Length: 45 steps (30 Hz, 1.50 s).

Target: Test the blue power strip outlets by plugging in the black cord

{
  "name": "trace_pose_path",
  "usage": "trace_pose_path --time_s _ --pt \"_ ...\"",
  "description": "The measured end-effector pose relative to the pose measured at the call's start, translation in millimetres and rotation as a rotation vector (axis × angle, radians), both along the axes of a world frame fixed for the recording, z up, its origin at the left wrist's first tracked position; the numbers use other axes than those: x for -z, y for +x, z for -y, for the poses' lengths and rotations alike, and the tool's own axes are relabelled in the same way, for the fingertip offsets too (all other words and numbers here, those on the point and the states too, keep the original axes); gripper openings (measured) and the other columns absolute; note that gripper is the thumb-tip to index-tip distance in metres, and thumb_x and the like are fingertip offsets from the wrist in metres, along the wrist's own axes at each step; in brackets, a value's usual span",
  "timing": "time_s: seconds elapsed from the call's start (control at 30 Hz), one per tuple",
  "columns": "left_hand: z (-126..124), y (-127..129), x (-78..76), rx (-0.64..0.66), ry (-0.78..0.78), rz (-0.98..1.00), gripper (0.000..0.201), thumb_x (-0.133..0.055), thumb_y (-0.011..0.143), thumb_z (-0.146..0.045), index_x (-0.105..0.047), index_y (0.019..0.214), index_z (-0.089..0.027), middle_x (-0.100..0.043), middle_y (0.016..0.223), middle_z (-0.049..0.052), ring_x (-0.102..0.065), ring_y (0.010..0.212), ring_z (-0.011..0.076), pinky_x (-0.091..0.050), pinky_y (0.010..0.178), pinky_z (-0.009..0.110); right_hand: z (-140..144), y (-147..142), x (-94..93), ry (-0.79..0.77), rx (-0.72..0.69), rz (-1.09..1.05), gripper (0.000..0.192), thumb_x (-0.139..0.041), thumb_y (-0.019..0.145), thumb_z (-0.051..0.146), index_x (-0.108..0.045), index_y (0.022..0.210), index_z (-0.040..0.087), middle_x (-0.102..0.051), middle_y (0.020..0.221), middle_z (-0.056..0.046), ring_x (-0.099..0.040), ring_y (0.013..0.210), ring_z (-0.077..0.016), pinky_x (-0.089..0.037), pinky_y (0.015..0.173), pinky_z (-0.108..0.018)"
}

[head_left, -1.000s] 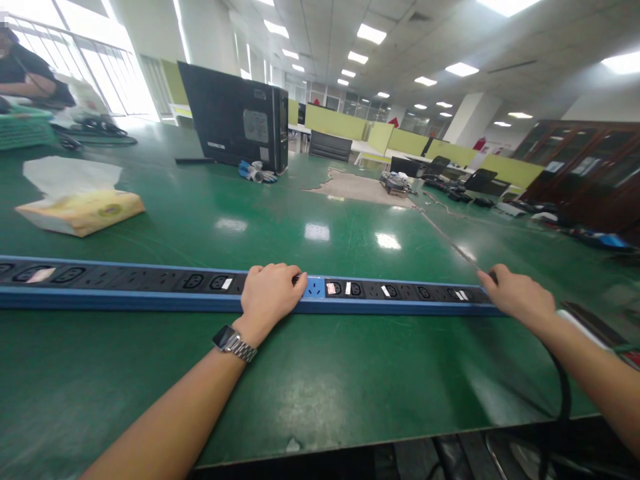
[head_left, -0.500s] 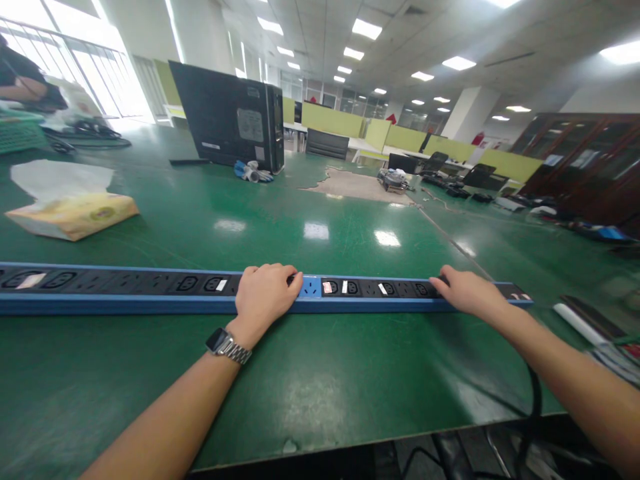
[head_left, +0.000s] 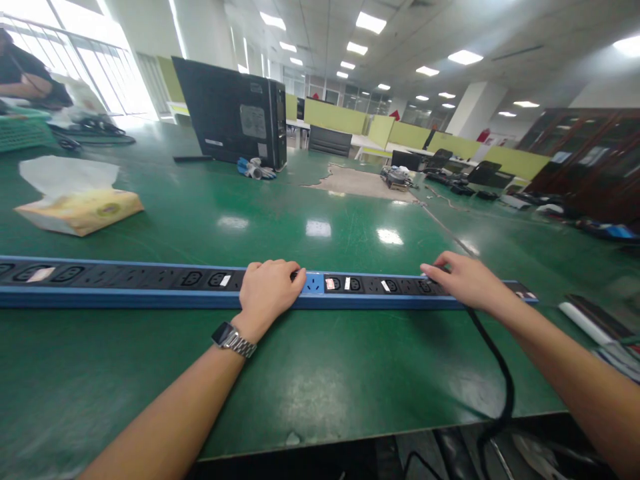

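A long blue power strip (head_left: 390,302) with black sockets lies across the bench. My left hand (head_left: 270,287), with a watch (head_left: 233,339) on its wrist, is closed over the strip's middle, just left of the one blue socket (head_left: 314,283). Over the strip's right part, my right hand (head_left: 467,280) is closed around the end of a black power cord (head_left: 503,373). A small pale tip shows at its thumb; the fingers hide most of the plug. From under this hand the cord loops down past the bench's front edge. Several sockets carry white or pinkish stickers.
A pack of tissues (head_left: 83,207) stands on the green bench (head_left: 350,373) at left. Behind are a black computer tower (head_left: 235,113) and gloves (head_left: 256,169). A person (head_left: 25,73) is beside a green basket (head_left: 25,130) at far left. Loose items lie at right.
My right hand has turned and lifted slightly, and a pale tip now shows at its thumb. The cord has swung left into view below the hand. My left hand stays on the strip.
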<state>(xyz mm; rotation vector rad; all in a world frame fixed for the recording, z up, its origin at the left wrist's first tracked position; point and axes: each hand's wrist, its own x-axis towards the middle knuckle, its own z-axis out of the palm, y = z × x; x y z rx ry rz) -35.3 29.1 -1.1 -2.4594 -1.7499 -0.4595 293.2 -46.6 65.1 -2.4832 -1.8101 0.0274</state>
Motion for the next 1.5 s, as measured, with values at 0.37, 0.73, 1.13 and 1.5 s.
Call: trace_pose_path --time_s 0.37,0.73,1.13,1.5 --pt "-1 -1 1.7 0.002 0.007 0.016 0.045 -0.033 0.092 -0.044 -0.075 0.093 -0.027 -0.074 0.092 0.007 -0.066 0.089 0.0253 -0.039 0.078 0.039 -49 -85 8.7 -0.251 -0.215 -0.022 0.055 -0.038 0.090 0.059 -0.069 0.096 0.014 -0.072 0.091 -0.016 -0.067 0.089 -0.0272 -0.047 0.076 -0.034" --pt "-1 -2 3.9 0.005 -0.008 0.036 0.044 -0.035 0.092 -0.044 -0.074 0.095 -0.026 -0.074 0.093 0.007 -0.065 0.090 0.0249 -0.039 0.080 0.039 -44 -106 12.3 -0.266 -0.167 0.114 0.059 -0.039 0.088 0.062 -0.065 0.109 0.013 -0.066 0.111 -0.023 -0.064 0.101 -0.0351 -0.049 0.081 -0.047" --pt "52 29 5.2 0.359 -0.194 0.790 0.025 -0.053 0.087 -0.034 -0.070 0.092 -0.017 -0.072 0.091 0.007 -0.063 0.087 0.0201 -0.046 0.083 0.035 -71 -35 51.7 0.354 -0.029 -0.276 0.054 -0.040 0.082 0.067 -0.055 0.062 0.020 -0.059 0.060 -0.003 -0.051 0.059 -0.0152 -0.033 0.056 -0.027" --pt "63 125 -3.5 0.176 -1.286 1.723 0.022 -0.060 0.086 -0.034 -0.058 0.078 -0.013 -0.064 0.074 0.004 -0.058 0.058 0.0083 -0.043 0.053 0.020 -71 -19 84.9 0.570 -0.070 -0.438 0.039 -0.051 0.078 0.050 -0.048 0.054 0.020 -0.046 0.050 0.002 -0.041 0.053 -0.0115 -0.029 0.056 -0.026"
